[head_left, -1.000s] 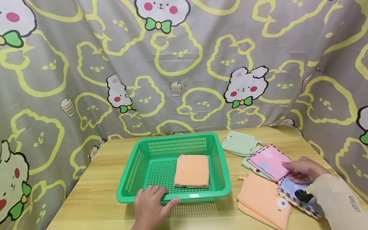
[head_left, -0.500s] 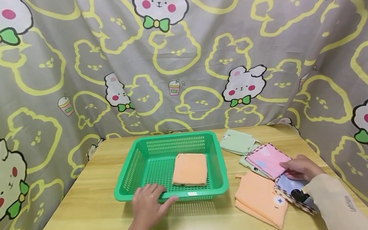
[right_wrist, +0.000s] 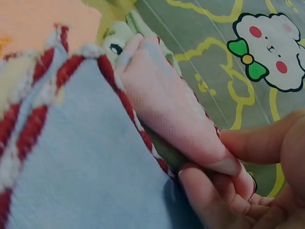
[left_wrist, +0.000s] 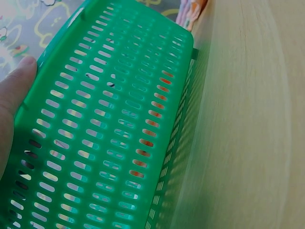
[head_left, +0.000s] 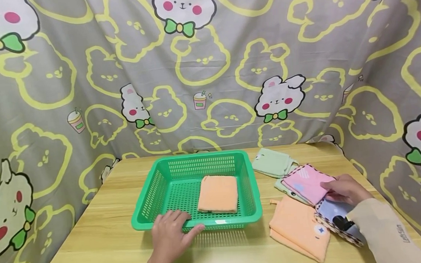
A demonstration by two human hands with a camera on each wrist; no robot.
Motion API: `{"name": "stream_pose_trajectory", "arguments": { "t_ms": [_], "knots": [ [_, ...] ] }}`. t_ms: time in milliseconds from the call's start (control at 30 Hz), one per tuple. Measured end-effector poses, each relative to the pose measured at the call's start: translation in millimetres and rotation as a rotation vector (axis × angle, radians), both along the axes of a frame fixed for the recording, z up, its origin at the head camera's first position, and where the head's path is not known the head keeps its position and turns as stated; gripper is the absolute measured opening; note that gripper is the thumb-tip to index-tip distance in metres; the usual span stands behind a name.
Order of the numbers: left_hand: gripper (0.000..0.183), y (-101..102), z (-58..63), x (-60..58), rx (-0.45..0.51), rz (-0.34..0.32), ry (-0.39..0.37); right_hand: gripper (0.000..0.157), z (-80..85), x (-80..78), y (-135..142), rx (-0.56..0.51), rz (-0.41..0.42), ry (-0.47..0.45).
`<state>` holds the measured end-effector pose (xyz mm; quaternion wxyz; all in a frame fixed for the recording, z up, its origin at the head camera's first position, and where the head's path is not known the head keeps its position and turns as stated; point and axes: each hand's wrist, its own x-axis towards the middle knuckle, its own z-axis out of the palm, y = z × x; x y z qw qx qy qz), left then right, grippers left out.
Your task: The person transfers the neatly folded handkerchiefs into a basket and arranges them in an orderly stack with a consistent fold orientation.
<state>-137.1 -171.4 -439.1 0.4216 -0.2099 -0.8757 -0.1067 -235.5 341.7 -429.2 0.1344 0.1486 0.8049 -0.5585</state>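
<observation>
In the head view, my left hand (head_left: pixel 171 234) grips the near rim of a green plastic basket (head_left: pixel 252 218), fingers over the edge and thumb outside. Its perforated wall (left_wrist: pixel 95 114) fills much of the left wrist view. A folded orange towel (head_left: pixel 218 194) lies inside. On the right, my right hand (head_left: pixel 346 190) pinches the edge of a folded pink towel (head_left: pixel 309 183), thumb on one side and fingers on the other, as the right wrist view shows. A blue towel (right_wrist: pixel 95 138) with red-and-white trim lies just below that hand.
Beside the basket, a folded orange towel (head_left: pixel 299 228) with a loop lies near the blue one. Folded light green towels (head_left: pixel 273 162) sit farther back, partly under the pink towel. A patterned curtain (head_left: pixel 206 67) hangs behind the wooden table (head_left: pixel 103 218).
The right edge of the pink towel has lifted slightly in my right hand's pinch. My left hand stays on the basket rim. The head view has shifted a little.
</observation>
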Motion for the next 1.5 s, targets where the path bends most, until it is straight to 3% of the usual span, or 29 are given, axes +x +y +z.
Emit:
{"name": "stream_pose_trajectory", "arguments": {
  "t_ms": [533, 633, 867, 1200, 1500],
  "knots": [
    [0.065, 0, 0.6, -0.3, 0.003, -0.006, -0.006, 0.030, -0.2, 9.0, -7, -0.079, -0.006, 0.133],
    [0.065, -1, 1.4, -0.6, 0.000, -0.004, -0.003, 0.035, -0.6, 9.4, -8, -0.074, 0.013, 0.150],
    [0.065, -1, 1.1, -0.4, -0.006, 0.001, 0.004, 0.063, -3.0, 6.9, -10, -0.033, 0.134, 0.132],
    [0.064, 0, -1.4, 0.6, -0.002, 0.003, 0.011, 0.076, -0.6, 3.7, -18, 0.005, 0.066, 0.144],
    [0.064, 0, -0.5, -0.4, 0.002, -0.005, 0.012, 0.076, 0.9, 0.9, -22, 0.029, 0.033, 0.159]
  ]
}}
